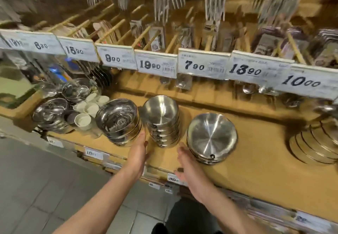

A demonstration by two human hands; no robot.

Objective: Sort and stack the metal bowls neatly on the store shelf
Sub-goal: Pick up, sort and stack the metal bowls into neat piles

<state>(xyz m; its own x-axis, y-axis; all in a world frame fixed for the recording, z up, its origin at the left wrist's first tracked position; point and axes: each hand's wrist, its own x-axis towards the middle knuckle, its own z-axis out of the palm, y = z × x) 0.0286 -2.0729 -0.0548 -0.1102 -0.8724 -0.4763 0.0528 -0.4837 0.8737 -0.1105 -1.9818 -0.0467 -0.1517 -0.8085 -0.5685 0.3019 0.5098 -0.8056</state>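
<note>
A tall stack of small metal bowls stands in the middle of the wooden shelf. To its left is a short stack of wider shiny bowls. On its right sits a low stack of shallow brushed bowls. My left hand is open, fingers flat, just left of the tall stack's base and near the shiny bowls. My right hand is open below the tall stack, beside the shallow bowls. Neither hand holds anything.
More metal bowls and several white cups crowd the shelf's left end. Gold-rimmed plates lie fanned at the right. Price tags line the upper shelf edge, with packaged cutlery hanging above. Grey floor tiles lie below left.
</note>
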